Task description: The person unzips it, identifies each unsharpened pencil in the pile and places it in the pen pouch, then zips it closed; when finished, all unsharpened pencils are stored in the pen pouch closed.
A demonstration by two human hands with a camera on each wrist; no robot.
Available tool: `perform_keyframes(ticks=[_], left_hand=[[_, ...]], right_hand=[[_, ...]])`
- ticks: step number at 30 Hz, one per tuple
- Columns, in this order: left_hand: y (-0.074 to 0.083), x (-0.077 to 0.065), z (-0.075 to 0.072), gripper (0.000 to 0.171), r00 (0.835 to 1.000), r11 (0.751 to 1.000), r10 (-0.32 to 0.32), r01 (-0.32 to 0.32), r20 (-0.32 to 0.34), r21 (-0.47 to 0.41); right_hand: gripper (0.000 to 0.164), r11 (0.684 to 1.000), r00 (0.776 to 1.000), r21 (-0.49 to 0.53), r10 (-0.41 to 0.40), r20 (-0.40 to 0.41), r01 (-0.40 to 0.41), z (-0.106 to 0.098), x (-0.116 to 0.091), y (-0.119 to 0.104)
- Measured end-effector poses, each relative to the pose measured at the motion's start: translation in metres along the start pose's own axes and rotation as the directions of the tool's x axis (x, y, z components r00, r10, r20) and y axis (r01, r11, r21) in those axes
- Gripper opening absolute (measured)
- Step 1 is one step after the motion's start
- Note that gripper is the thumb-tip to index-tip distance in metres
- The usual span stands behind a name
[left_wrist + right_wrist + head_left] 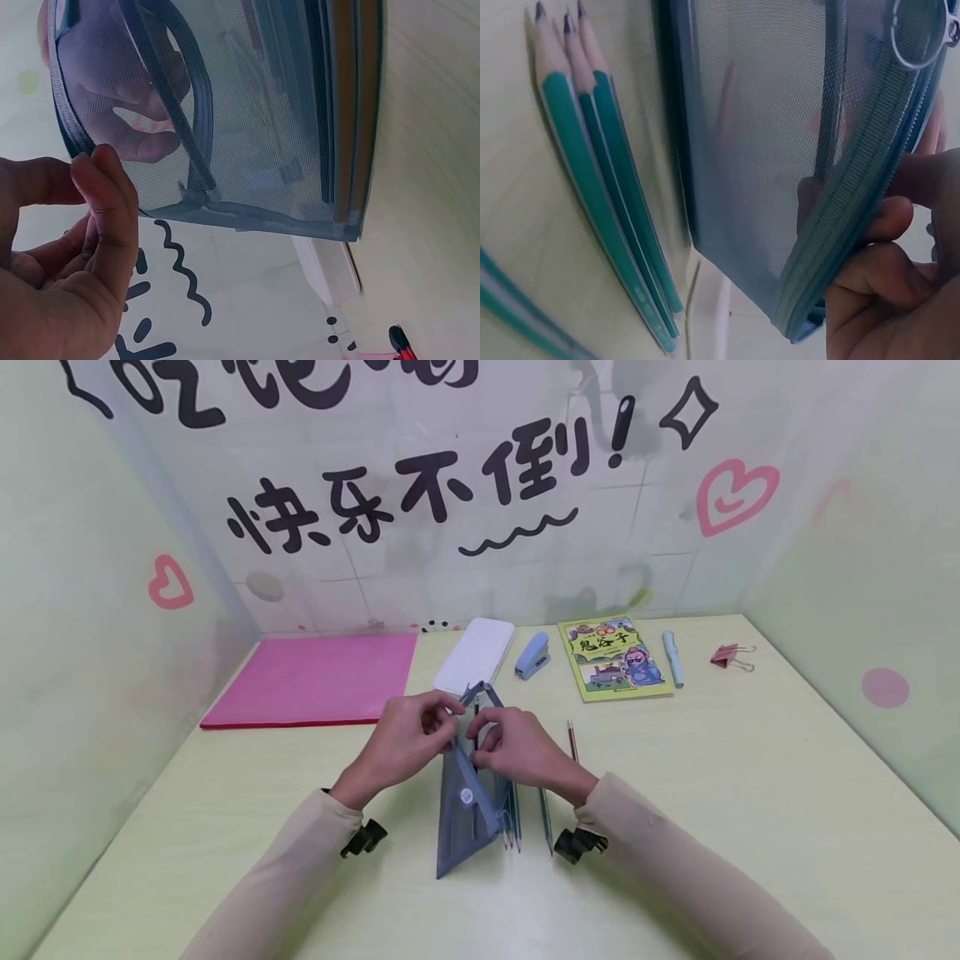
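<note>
A blue-grey mesh zip pouch (457,810) stands upright on the table between both hands, its zipped top spread apart. The left hand (412,735) pinches one zip edge between thumb and fingertips; the left wrist view shows this edge (66,97) up close. On the other side, the right hand (517,747) pinches the opposite zip edge (847,195), one fingertip showing through the mesh. A ring pull (919,37) hangs from the zip. Several green pencils (607,172) lie on the table right beside the pouch, points toward the person.
Another green pencil (545,818) and a reddish pencil (572,739) lie near the right forearm. Farther back are a pink folder (322,677), a white box (476,652), a blue stapler (533,656), a yellow comic book (615,660), a light-blue pen (672,658) and a binder clip (724,655).
</note>
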State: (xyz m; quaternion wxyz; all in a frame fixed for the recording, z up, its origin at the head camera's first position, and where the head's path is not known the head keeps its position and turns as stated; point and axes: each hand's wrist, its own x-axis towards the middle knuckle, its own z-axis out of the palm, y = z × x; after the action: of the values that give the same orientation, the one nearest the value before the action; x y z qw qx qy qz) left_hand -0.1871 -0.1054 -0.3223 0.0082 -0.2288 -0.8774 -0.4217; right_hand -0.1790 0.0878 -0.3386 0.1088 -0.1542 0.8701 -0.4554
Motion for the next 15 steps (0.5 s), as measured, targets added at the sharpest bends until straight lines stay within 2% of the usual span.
perform_keyframes(ticks=[4,7,11,15], left_hand=[[-0.001,-0.002,-0.002,0.021,1.0,1.0,-0.006,0.005,-0.013,-0.01],[-0.002,-0.003,-0.003,0.02,1.0,1.0,-0.007,0.007,-0.02,-0.008],[-0.003,-0.004,-0.005,0.019,0.999,1.0,-0.015,0.015,-0.029,-0.002],[-0.004,-0.004,-0.006,0.02,0.999,1.0,-0.019,0.019,-0.037,-0.005]], right_hand=[[0.02,0.997,0.998,-0.048,-0.058,-0.023,0.057,-0.007,-0.009,-0.001],[0.014,0.988,0.989,-0.06,-0.146,-0.024,0.145,-0.014,-0.021,0.001],[0.012,0.961,0.963,-0.092,-0.255,0.089,0.262,-0.02,-0.04,0.009],[0.024,0.948,0.93,-0.08,-0.283,0.234,0.309,-0.022,-0.056,0.013]])
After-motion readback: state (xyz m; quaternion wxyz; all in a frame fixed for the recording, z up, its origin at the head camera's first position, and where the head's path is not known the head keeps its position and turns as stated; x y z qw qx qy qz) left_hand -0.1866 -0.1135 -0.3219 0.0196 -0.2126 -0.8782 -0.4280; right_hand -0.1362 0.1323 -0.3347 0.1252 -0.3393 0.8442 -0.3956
